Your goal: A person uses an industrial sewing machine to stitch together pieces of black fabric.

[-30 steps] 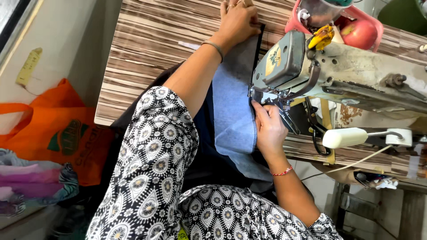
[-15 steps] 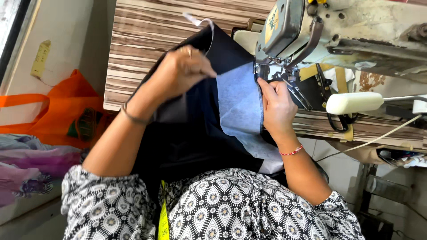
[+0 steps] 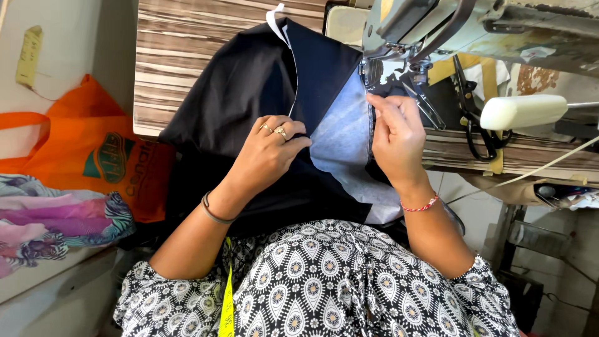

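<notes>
Black fabric (image 3: pixel 249 87) spread over striped wooden counter (image 3: pixel 181 43), draped toward lap at 6 o'clock. Left hand (image 3: pixel 271 150) curled, fingers pressed together, pinching a fold of black fabric beside pale grey lining (image 3: pixel 343 137). Right hand (image 3: pixel 396 134) at 3 o'clock of lining, fingertips pinching its edge just below presser foot of sewing machine (image 3: pixel 449 25). Black scissors (image 3: pixel 477 125) on counter at 3 o'clock of right hand. Orange bag (image 3: pixel 93 150) at 9 o'clock, mouth not visible, contents cannot tell. Patterned cloth (image 3: pixel 56 218) lying just below bag, outside it.
</notes>
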